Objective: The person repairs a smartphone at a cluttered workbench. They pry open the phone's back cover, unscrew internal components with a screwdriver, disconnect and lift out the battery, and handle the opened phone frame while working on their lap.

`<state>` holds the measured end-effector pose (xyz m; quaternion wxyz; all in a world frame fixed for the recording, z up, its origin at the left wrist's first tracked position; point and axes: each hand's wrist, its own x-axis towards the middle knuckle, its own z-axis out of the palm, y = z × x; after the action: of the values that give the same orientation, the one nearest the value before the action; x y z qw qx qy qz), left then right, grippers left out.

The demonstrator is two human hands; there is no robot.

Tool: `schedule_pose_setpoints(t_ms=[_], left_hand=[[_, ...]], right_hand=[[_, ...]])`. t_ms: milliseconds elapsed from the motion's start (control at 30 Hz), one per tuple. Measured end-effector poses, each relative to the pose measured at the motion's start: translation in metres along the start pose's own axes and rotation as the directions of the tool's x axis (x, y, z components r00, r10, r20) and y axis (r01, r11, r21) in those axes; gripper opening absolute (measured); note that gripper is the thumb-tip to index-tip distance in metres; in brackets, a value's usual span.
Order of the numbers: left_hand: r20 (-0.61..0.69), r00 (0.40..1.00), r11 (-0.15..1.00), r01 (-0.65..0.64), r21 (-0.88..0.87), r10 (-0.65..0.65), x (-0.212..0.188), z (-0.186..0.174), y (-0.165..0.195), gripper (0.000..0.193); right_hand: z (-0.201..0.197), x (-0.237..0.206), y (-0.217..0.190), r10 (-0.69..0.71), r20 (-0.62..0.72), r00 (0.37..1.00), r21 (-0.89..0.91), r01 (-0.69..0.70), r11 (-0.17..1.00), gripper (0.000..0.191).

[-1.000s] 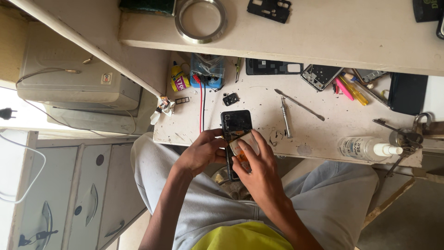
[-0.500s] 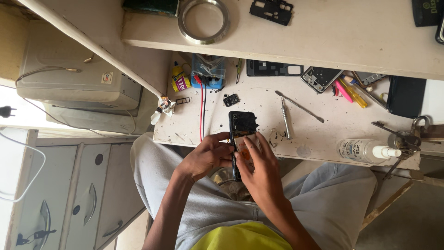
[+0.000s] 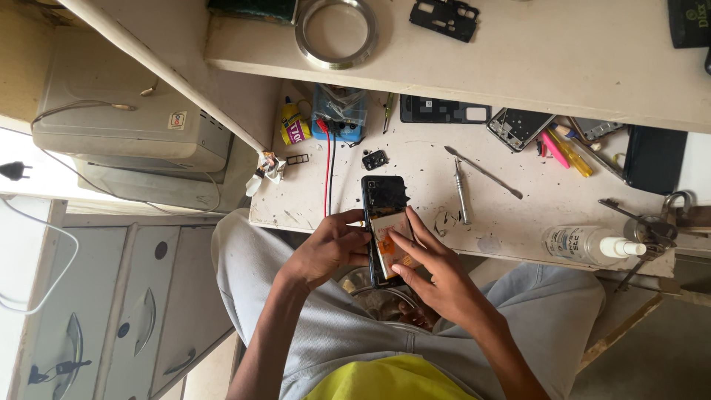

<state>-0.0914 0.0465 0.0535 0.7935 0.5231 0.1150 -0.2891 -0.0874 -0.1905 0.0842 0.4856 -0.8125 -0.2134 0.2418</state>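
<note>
An opened black phone with its back cover off lies over the near edge of the workbench, its pale battery showing. My left hand grips the phone's left side. My right hand is on its lower right, fingers spread and fingertips resting on the battery. The phone's lower end is partly hidden by both hands. I sit with grey trousers under the phone.
On the workbench: a screwdriver, thin metal tool, clear spray bottle, phone frames, red and black wires, small camera part. A shelf above holds a metal ring. Grey cabinet at left.
The phone has slid slightly toward me and my right fingers have spread open over the battery. My left hand keeps its grip on the side.
</note>
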Motion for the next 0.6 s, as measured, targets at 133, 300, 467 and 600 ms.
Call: schedule_pose_setpoints(t_ms=[133, 300, 467, 600], left_hand=[[0.054, 0.997, 0.998, -0.054, -0.040, 0.056, -0.001, 0.000, 0.001, 0.054], [0.065, 0.997, 0.994, -0.027, -0.108, 0.034, -0.001, 0.002, 0.002, 0.052], [0.099, 0.994, 0.982, -0.034, -0.188, 0.054, 0.003, 0.008, 0.000, 0.051], [0.130, 0.990, 0.985, -0.029, -0.169, 0.052, 0.002, 0.009, -0.001, 0.050]], right_hand=[[-0.002, -0.001, -0.003, -0.049, 0.009, 0.999, -0.100, 0.050, 0.994, 0.065], [0.002, -0.002, -0.008, -0.102, -0.040, 0.994, -0.100, 0.098, 0.990, 0.063], [0.007, -0.004, -0.011, -0.256, -0.110, 0.961, -0.217, 0.228, 0.949, 0.058], [0.003, -0.006, -0.010, -0.132, -0.094, 0.987, -0.106, 0.122, 0.987, 0.053]])
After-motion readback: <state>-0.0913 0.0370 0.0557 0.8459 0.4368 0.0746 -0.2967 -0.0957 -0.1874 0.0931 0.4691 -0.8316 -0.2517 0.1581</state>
